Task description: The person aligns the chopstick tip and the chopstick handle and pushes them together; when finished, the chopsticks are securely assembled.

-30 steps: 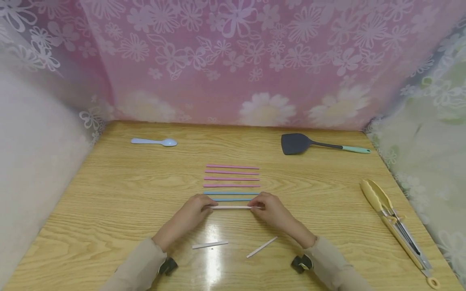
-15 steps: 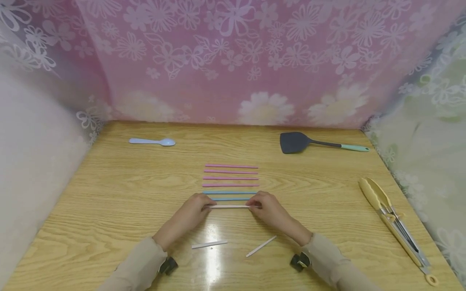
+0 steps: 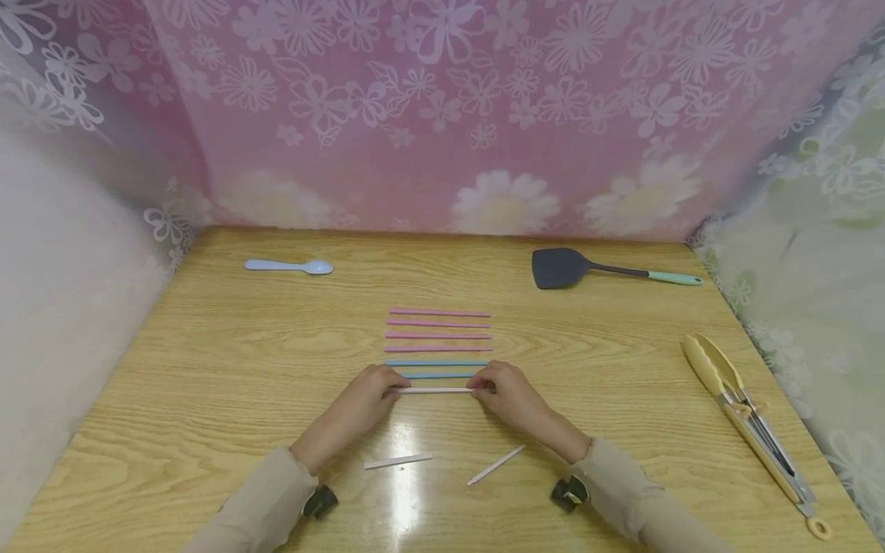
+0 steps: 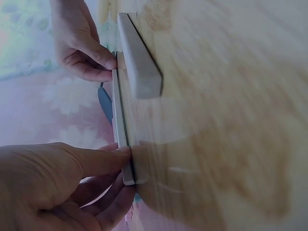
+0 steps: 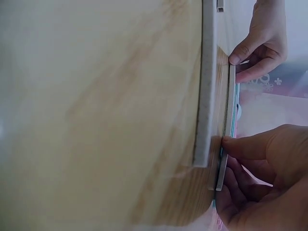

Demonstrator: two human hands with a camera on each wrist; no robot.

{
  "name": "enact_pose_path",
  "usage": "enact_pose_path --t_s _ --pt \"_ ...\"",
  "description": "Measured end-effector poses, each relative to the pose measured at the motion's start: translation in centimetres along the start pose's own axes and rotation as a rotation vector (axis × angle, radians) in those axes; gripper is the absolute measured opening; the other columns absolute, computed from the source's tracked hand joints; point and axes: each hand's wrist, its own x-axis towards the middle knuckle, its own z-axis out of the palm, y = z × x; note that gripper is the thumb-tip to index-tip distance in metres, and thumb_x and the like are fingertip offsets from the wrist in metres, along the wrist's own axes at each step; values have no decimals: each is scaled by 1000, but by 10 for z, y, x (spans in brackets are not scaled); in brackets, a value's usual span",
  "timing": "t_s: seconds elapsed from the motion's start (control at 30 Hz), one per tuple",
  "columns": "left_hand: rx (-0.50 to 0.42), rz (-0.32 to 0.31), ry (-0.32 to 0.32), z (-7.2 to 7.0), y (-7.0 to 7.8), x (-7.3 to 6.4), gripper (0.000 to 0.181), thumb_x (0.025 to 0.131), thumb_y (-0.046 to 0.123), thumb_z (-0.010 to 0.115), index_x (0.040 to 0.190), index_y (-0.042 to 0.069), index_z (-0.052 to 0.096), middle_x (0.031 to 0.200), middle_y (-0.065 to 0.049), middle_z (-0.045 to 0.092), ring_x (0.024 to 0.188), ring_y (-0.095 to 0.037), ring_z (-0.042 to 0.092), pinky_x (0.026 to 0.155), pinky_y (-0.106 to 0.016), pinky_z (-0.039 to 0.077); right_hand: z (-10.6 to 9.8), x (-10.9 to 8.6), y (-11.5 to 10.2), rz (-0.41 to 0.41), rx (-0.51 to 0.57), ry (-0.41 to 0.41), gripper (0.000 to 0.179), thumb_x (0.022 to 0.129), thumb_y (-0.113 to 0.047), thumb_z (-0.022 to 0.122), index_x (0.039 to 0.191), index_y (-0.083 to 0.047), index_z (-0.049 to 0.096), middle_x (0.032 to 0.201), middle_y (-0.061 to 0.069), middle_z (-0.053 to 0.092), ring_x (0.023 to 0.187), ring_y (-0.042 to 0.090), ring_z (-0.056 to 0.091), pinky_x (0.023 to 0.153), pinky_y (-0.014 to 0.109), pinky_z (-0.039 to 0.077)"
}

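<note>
A white chopstick (image 3: 435, 390) lies crosswise on the table in front of me. My left hand (image 3: 366, 395) pinches its left end between thumb and fingers, and my right hand (image 3: 515, 399) pinches the right end. Just beyond it, two blue chopsticks (image 3: 435, 375) lie parallel, partly covered by my fingertips. Farther back several pink chopsticks (image 3: 439, 336) form evenly spaced rows. Nearer to me rest two loose white chopsticks, one on the left (image 3: 398, 461) and a slanted one on the right (image 3: 496, 465). In the left wrist view, the thumb sits on the held chopstick's (image 4: 120, 115) near end.
A pale blue spoon (image 3: 290, 266) lies at the back left of the wooden table (image 3: 207, 384). A black spatula (image 3: 560, 269) with a green handle is at the back right. Yellow-tipped tongs (image 3: 750, 430) lie along the right edge. Flowered cloth (image 3: 415, 115) hangs behind.
Both hands keep their pinch on the white chopstick, which stays in nearly the same place. The whole view shifts very slightly; the other things lie as before.
</note>
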Motion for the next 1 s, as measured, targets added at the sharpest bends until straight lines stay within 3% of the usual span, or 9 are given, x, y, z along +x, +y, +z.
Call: enact_pose_path --t_s 0.67,1.0 --pt "-12 7 -13 -1 0 -2 18 84 -8 64 100 -3 70 98 -13 69 95 -28 62 85 -40 53 -1 -1 -1 14 13 -25 7 83 -2 69 90 -4 72 84 0 62 81 14 57 72 24 51" --pt "-16 14 2 -3 0 -8 18 87 -2 64 104 -2 69 103 -11 69 99 -27 62 90 -40 51 -7 -7 -2 31 69 32 9 83 -5 71 92 -4 72 87 1 65 84 18 64 76 27 53"
